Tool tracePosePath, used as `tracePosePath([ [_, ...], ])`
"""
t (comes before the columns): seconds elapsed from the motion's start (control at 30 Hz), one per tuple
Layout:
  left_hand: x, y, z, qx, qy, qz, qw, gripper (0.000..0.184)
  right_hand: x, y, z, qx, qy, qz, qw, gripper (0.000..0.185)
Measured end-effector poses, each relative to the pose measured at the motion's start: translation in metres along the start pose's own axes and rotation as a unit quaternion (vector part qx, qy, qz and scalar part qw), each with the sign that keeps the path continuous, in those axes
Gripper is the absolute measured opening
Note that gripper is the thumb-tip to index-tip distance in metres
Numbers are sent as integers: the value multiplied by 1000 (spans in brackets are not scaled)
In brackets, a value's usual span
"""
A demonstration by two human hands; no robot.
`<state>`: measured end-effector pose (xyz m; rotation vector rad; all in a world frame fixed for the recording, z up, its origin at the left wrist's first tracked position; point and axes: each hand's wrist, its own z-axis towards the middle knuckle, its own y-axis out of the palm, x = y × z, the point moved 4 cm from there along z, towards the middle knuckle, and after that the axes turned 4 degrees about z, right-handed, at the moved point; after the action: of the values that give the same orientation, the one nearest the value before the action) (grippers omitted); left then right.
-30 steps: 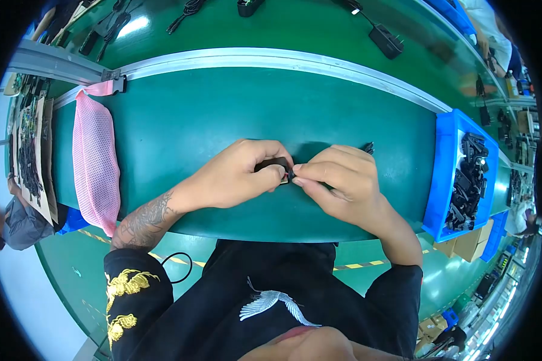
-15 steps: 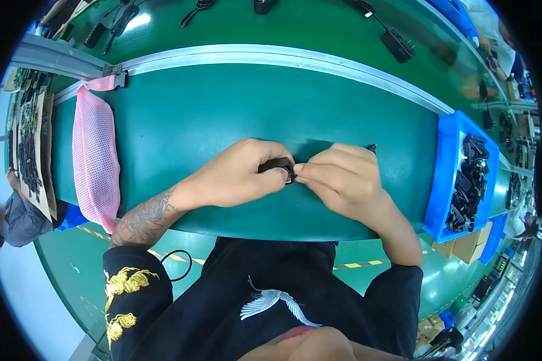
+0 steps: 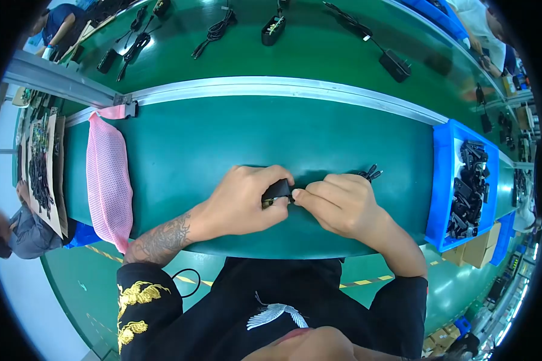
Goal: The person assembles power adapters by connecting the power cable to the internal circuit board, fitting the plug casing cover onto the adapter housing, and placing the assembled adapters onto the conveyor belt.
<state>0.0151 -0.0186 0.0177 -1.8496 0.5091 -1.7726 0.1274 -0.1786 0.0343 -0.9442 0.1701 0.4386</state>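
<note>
Black housing (image 3: 277, 189) is pinched between thumb and fingers of the left hand (image 3: 244, 200), at about 2 o'clock from that hand's middle, so the left one's nearer. From the right hand (image 3: 339, 204) it's around 9; those fingertips look pinched at its end, can't tell on which bit. Long axis seems roughly 8-to-2, but fingers hide some. Worktop (image 3: 271, 132) edge is near at 6, more room toward the metal rail (image 3: 271, 87) at 12. Pink mesh bag (image 3: 108, 180) at 9, blue bin (image 3: 442, 186) at 3, both well apart.
</note>
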Motion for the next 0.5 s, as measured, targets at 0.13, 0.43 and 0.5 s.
tracePosePath([
  [0.13,-3,6,1,9,11,5,1000,26,3,2,-4,-2,15,2,1000,21],
  [0.43,-12,11,-2,-161,-140,-220,952,23,10,2,-3,22,71,122,990,25],
  [0.5,-8,9,-3,-196,-172,-281,924,25,20,2,-2,34,93,204,974,25],
])
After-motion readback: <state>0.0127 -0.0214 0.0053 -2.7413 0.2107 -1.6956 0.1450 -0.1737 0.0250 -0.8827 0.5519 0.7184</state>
